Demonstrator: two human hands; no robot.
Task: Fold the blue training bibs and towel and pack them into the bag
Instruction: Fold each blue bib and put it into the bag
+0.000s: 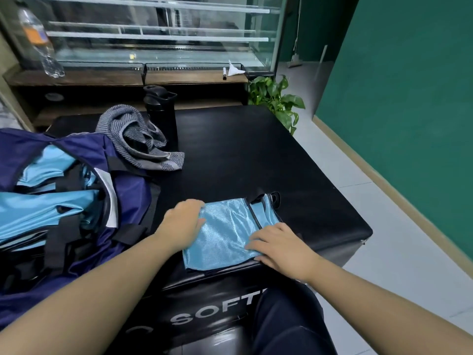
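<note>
The black padded desk takes up most of the space in front of the person, its near face printed with white letters. On its left side sits the navy bag, gaping open, with several light blue bibs already stacked inside between its black straps. Behind the bag a grey striped towel lies crumpled and unfolded on the desk, right against a black bottle standing upright. At the near edge, just right of the bag, one folded blue bib lies flat, its dark-trimmed end pointing away. The left hand rests on the bib's left edge, fingers loosely bent over the cloth. The right hand lies on its near right corner, fingers spread fairly flat and pressing down. Neither hand lifts the bib.
</note>
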